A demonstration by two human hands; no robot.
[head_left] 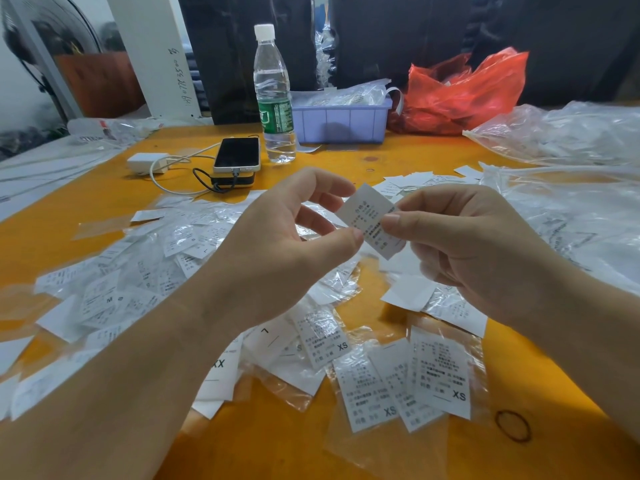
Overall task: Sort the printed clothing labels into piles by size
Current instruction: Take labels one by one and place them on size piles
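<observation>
I hold one white printed label [367, 211] up above the orange table [367, 157]. My left hand [277, 244] pinches its left edge between thumb and fingers, and my right hand [460, 244] pinches its right edge. Its size mark is hidden by my fingers. Below my hands lies a small group of labels marked XS [440, 372], some in clear sleeves. A wide loose heap of mixed labels [138, 271] covers the table's left and middle. More labels [412, 181] lie behind my hands.
A phone on a power bank [237, 155], a white charger [145, 162] and a water bottle [273, 95] stand at the back. Behind them are a purple bin [341, 123] and a red bag [464, 91]. Clear plastic bags [568, 140] fill the right side. A rubber band [513, 426] lies front right.
</observation>
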